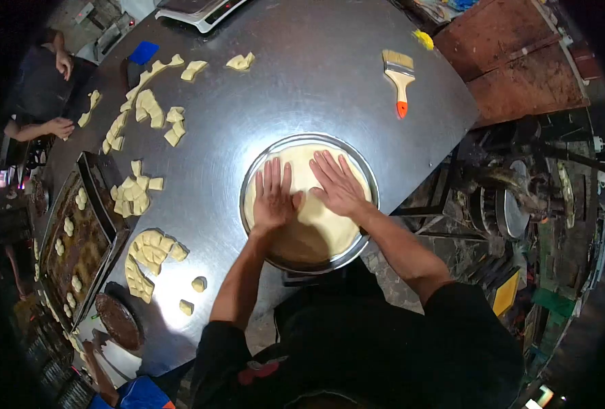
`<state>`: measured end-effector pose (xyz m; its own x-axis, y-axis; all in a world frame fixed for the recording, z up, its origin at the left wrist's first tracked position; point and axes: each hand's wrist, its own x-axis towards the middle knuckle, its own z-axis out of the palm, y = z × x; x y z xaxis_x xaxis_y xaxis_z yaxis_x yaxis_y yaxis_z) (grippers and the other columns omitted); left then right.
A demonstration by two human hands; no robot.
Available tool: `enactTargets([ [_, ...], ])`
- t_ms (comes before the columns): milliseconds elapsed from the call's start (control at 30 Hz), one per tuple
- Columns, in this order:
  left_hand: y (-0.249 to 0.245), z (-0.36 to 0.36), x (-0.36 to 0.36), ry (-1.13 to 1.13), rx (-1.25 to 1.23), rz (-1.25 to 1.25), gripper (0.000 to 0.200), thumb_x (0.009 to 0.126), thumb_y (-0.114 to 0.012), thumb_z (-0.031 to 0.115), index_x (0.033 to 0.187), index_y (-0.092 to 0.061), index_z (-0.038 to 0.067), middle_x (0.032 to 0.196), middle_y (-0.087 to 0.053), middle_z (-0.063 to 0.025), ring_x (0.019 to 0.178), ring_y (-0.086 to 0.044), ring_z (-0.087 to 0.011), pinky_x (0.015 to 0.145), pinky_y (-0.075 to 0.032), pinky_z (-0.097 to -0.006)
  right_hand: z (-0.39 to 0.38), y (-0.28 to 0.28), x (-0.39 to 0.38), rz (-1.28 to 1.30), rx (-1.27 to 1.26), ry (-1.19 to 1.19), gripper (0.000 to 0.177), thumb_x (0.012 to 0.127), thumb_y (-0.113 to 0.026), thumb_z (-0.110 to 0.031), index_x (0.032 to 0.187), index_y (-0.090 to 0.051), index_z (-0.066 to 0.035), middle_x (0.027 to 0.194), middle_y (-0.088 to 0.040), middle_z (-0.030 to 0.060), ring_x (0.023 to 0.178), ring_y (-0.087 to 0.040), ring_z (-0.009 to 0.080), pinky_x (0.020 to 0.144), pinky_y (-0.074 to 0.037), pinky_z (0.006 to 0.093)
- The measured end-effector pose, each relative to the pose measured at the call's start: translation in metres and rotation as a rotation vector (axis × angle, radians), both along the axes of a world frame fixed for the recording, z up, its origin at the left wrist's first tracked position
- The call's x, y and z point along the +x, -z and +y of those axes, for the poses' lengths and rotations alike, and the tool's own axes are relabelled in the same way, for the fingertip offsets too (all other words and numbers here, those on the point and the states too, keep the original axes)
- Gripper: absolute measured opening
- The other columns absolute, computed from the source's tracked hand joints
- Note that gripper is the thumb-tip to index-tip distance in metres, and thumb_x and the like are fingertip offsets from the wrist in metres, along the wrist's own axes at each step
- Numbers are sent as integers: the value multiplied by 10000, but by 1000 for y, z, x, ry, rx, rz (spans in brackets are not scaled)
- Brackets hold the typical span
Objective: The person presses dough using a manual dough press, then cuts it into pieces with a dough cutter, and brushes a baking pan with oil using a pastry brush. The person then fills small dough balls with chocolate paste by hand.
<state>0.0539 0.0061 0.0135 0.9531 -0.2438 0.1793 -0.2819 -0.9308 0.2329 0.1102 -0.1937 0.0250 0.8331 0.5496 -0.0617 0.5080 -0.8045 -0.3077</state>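
Note:
A round metal pan (242, 193) sits at the front edge of the steel table, and a flat sheet of pale dough (309, 238) covers its bottom. My left hand (274, 195) lies flat on the left part of the dough, fingers stretched out. On the right part rests my right hand (339, 185), palm down with its fingers spread. The two hands are apart, thumbs toward each other. Neither holds anything.
Cut dough pieces (131, 196) lie in clusters on the left of the steel table (302, 82). A brush (400, 78) lies at the upper right. Far left are a baking tray (88, 238) with dough pieces and a co-worker's hands (60, 128). A scale (204, 17) stands at the back.

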Motion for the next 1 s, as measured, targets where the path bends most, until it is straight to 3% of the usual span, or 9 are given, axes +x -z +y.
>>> enactTargets([
  [133,1,-5,-16,-150,14,144,595,906,-515,373,1354,-454,-14,1495,-250,-264,1412,-216,-394,1153,-153,-526,15,-31,26,450,120,10,597,1003,-312,-465,1426,-390,-52,1520,-310,138,1453,-166,258,1197,-74,408],
  [267,-21,-12,19,55,46,-15,648,929,-487,340,1387,-351,-97,1471,-303,-292,1404,-236,-420,1144,-172,-540,35,-5,25,-30,72,-170,627,991,-350,-441,1437,-339,-1,1524,-285,169,1434,-217,292,1176,-144,437],
  [333,-16,-3,31,12,31,-9,677,929,-487,348,1397,-316,-111,1483,-272,-298,1405,-221,-433,1143,-166,-548,59,-38,40,360,76,-49,628,986,-347,-449,1444,-335,-20,1528,-280,164,1438,-207,287,1180,-119,446],
  [467,-15,-12,-9,-217,38,111,744,924,-503,375,1423,-247,-113,1508,-181,-314,1407,-180,-466,1134,-164,-573,66,11,34,57,159,-275,607,991,-314,-442,1444,-350,-40,1526,-283,170,1452,-166,272,1178,-99,471],
  [533,-2,-7,-41,-283,40,105,736,938,-488,375,1441,-233,-98,1522,-175,-288,1411,-195,-442,1145,-163,-545,68,1,17,392,191,-283,628,985,-338,-446,1469,-301,-47,1557,-219,147,1458,-140,279,1181,-72,483],
  [667,-10,4,-73,-344,87,192,735,916,-526,370,1430,-267,-86,1516,-196,-284,1396,-221,-455,1122,-206,-576,49,-7,-11,-78,25,-272,629,977,-373,-454,1453,-344,-45,1563,-217,122,1451,-169,281,1182,-133,467],
  [767,-29,8,-42,-56,-60,6,661,869,-594,373,1377,-419,-12,1454,-326,-291,1338,-317,-485,1084,-258,-605,43,-53,5,723,519,-68,628,955,-464,-388,1414,-364,29,1513,-294,195,1426,-234,330,1166,-182,477],
  [900,-15,28,-17,82,-101,74,569,869,-602,323,1321,-494,-5,1412,-407,-269,1318,-387,-427,1078,-294,-574,32,-10,-23,-67,85,-243,591,971,-438,-361,1393,-377,48,1498,-302,224,1411,-258,345,1157,-164,506],
  [1000,-66,76,-3,-367,-614,237,439,919,-552,222,1300,-510,8,1329,-526,-222,1301,-448,-322,1097,-285,-533,55,-43,-15,140,60,-134,609,977,-420,-366,1422,-331,41,1519,-263,214,1434,-202,331,1165,-132,503],
])
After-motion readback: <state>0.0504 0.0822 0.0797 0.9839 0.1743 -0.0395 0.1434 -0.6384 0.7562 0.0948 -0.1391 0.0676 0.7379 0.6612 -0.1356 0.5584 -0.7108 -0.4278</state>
